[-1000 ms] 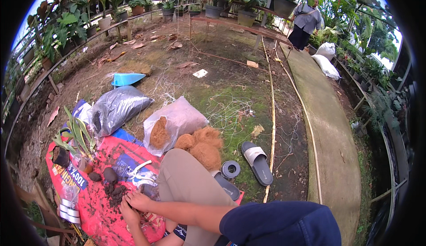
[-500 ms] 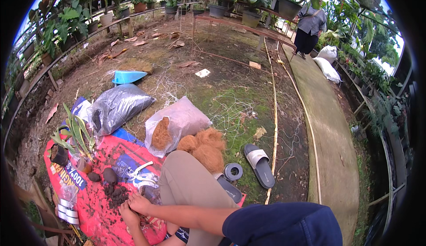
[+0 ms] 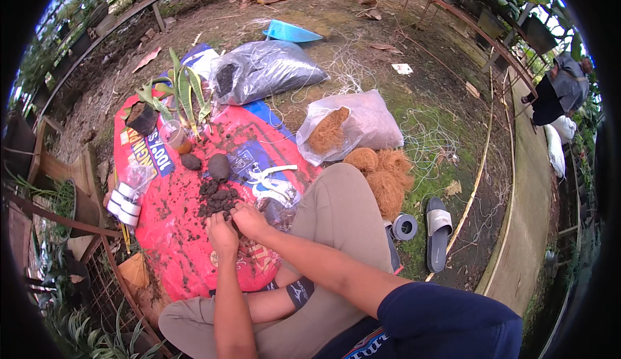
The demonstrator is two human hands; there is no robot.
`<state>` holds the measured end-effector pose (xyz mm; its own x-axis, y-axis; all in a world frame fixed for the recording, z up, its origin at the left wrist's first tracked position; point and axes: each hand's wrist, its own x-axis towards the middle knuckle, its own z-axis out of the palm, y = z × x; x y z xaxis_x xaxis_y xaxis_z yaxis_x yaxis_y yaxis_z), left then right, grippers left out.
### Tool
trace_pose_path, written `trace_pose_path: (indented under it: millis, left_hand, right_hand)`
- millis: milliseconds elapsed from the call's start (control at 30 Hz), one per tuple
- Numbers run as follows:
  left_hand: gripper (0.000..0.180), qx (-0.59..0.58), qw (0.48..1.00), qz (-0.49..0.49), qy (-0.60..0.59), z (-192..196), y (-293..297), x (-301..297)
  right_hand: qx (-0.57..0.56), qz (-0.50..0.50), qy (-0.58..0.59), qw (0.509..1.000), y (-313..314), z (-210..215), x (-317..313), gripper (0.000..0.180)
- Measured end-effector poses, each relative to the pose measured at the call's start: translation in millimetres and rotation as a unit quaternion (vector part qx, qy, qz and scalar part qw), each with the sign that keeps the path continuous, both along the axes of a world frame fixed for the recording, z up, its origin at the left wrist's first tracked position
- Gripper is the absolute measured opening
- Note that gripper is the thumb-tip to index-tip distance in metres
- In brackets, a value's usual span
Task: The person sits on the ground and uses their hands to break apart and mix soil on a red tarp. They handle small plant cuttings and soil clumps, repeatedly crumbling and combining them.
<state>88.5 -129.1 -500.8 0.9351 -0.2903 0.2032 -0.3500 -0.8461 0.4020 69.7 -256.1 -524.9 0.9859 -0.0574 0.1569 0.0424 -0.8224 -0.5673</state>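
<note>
My left hand (image 3: 223,233) and my right hand (image 3: 251,221) are close together at the near edge of a pile of dark, crumbly soil (image 3: 218,197). Fingers of both hands are curled in around dark soil, a little of which shows between them; the rest is hidden. Just beyond the pile lie a large rounded lump of soil (image 3: 219,167) and a smaller one (image 3: 191,162). White-handled pruning shears (image 3: 275,181) rest to the right. Beyond the lumps are a clear cup with brown contents (image 3: 176,138) and an uprooted, long-leaved plant (image 3: 189,94).
Soil is scattered over the red plastic sheet (image 3: 168,249). A black nursery pot (image 3: 141,119) and white rolls (image 3: 124,204) lie left. Farther are a dark-filled bag (image 3: 265,71), a coir bag (image 3: 362,123) and blue scoop (image 3: 291,32). Coir balls (image 3: 388,187), black ring (image 3: 405,227) and sandal (image 3: 438,236) lie right.
My view has turned left and downward, so the sheet and its things appear farther right. Both hands remain beside the soil pile, with fingers still curled. The person in the background is bent over more.
</note>
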Motion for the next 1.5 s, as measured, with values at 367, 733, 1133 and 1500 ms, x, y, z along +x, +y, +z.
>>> trace_pose_path:
  millis: [367,733,1133,1500]
  left_hand:
    - [0.028,-0.092,0.994,0.05,0.031,-5,17,17]
    - [0.028,-0.265,0.954,0.068,0.121,-18,29,37]
    - [0.037,-0.499,0.824,0.118,0.243,-2,28,34]
    - [0.036,-0.587,0.752,0.048,0.297,21,28,33]
  right_hand:
    - [0.039,0.035,-0.012,0.999,-7,24,14,0.025]
    - [0.091,0.052,-0.036,0.994,-12,32,18,0.035]
    - [0.139,0.045,-0.105,0.984,-22,48,16,0.034]
    - [0.229,0.06,-0.052,0.97,-17,74,20,0.029]
